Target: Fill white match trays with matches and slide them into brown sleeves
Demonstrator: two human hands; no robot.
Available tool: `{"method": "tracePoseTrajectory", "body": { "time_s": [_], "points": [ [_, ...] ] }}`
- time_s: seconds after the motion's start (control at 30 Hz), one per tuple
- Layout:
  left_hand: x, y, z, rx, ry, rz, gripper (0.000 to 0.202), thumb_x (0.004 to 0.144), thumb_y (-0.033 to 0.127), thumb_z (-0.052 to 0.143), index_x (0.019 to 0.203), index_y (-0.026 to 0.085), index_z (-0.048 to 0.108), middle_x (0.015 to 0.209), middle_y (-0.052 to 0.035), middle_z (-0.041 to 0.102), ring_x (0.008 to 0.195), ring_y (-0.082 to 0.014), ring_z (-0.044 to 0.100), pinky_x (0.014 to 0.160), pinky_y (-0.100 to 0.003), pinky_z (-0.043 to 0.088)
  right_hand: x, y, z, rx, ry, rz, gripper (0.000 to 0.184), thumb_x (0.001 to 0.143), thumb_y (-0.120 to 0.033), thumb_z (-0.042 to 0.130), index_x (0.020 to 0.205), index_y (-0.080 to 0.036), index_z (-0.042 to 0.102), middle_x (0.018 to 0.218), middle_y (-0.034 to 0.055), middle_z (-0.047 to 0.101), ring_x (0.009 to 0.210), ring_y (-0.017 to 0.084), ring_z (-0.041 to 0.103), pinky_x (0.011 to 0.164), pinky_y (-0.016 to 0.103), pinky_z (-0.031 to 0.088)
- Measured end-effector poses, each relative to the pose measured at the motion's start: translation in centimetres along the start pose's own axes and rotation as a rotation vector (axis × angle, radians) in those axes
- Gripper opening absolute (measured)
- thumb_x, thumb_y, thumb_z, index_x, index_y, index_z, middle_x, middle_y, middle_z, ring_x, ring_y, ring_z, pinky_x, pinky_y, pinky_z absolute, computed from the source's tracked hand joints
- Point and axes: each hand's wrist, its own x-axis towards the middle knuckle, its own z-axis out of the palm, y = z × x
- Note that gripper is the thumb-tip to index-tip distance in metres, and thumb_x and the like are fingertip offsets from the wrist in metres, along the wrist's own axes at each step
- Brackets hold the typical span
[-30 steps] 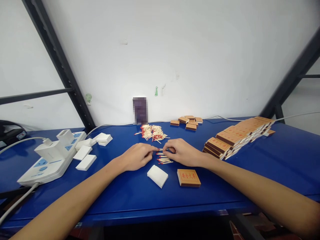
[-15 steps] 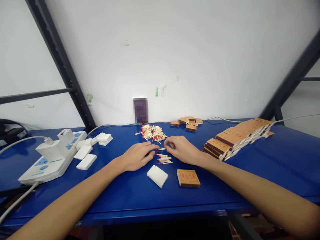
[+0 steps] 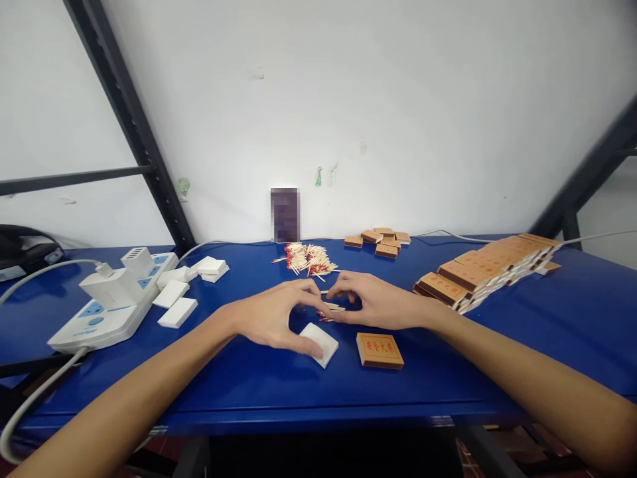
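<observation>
My left hand [image 3: 283, 313] is open, its thumb stretched over the edge of a small white matchbox tray [image 3: 324, 342]. Its other fingers reach to the left side of a small group of red-tipped matches [image 3: 332, 311] on the blue table. From the right, my right hand [image 3: 381, 302] curves around the same matches, thumb low and forefinger higher with a gap between them. The hands partly hide these matches. An orange matchbox cover [image 3: 381, 350] with red characters lies to the right of the tray. Beyond the hands is a larger loose pile of matches [image 3: 306, 257].
Stacked orange matchboxes [image 3: 478, 269] stand at the right, and several more matchboxes [image 3: 383, 240] lie near the wall. On the left are several white trays [image 3: 178, 312] beside a white power strip [image 3: 109, 332] with plugs and cables. A blurred dark rectangle [image 3: 285, 216] stands against the wall.
My left hand has spread, its thumb coming down toward me over the white tray. My right thumb has lowered beside the small group of matches, opening away from the forefinger. The view has shifted slightly.
</observation>
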Motion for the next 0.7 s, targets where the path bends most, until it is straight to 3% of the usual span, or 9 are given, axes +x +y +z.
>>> {"method": "tracePoseTrajectory", "body": {
  "time_s": [0.13, 0.27, 0.4, 0.5, 0.57, 0.7],
  "points": [
    [-0.5, 0.7, 0.1, 0.076, -0.051, -0.033, 0.042, 0.068, 0.046, 0.075, 0.103, 0.023, 0.065, 0.105, -0.0041, 0.054, 0.094, -0.0197, 0.055, 0.085, -0.031, 0.042, 0.5, 0.1, 0.7, -0.01, 0.027, 0.0, 0.027, 0.082, -0.04, 0.063, 0.097, -0.017, 0.067, 0.089, 0.0064, 0.06, 0.08, 0.018, 0.053, 0.069, 0.029, 0.04],
    [-0.1, 1.1, 1.1, 0.182, -0.013, -0.076, 0.04, 0.069, 0.053, 0.072, 0.089, 0.02, 0.062, 0.087, -0.0018, 0.054, 0.081, -0.0188, 0.054, 0.074, -0.029, 0.04, 1.4, 0.4, 1.5, 0.004, 0.071, -0.029, 0.013, 0.08, -0.026, 0.062, 0.087, -0.017, 0.068, 0.078, 0.0026, 0.06, 0.071, 0.014, 0.052, 0.065, 0.026, 0.039],
    [0.2, 1.0, 1.3, 0.213, 0.06, -0.062, 0.043, 0.072, 0.06, 0.065, 0.089, 0.02, 0.061, 0.084, -0.0013, 0.056, 0.077, -0.0178, 0.053, 0.071, -0.029, 0.039, 1.9, 0.3, 1.8, 0.036, 0.085, -0.053, 0.013, 0.081, -0.027, 0.063, 0.086, -0.017, 0.069, 0.075, 0.0013, 0.061, 0.068, 0.013, 0.052, 0.064, 0.025, 0.038],
    [0.3, -0.5, 0.9, 0.207, 0.194, -0.071, 0.032, 0.089, 0.049, 0.049, 0.09, 0.019, 0.059, 0.082, -0.001, 0.058, 0.074, -0.0154, 0.053, 0.068, -0.028, 0.039, 1.9, 0.5, 1.7, 0.009, 0.135, -0.024, 0.016, 0.084, -0.03, 0.06, 0.088, -0.017, 0.068, 0.077, 0.0027, 0.063, 0.069, 0.014, 0.053, 0.064, 0.025, 0.038],
    [0.4, -2.1, 0.8, 0.265, 0.296, -0.126, 0.028, 0.092, 0.042, 0.044, 0.09, 0.019, 0.059, 0.078, -0.0005, 0.058, 0.071, -0.0148, 0.052, 0.066, -0.028, 0.039, 1.9, 1.0, 1.7, -0.061, 0.202, 0.025, 0.016, 0.086, -0.027, 0.056, 0.09, -0.016, 0.066, 0.078, 0.0035, 0.062, 0.07, 0.014, 0.053, 0.065, 0.026, 0.038],
    [0.6, -4.8, 1.3, 0.364, 0.315, -0.191, 0.022, 0.091, 0.034, 0.047, 0.099, 0.02, 0.06, 0.082, -0.0012, 0.06, 0.077, -0.0168, 0.055, 0.071, -0.029, 0.041, 1.9, 2.0, 1.8, -0.148, 0.222, 0.087, 0.014, 0.087, -0.022, 0.054, 0.09, -0.015, 0.065, 0.082, 0.0054, 0.061, 0.074, 0.016, 0.052, 0.068, 0.027, 0.037]
  ]
}}
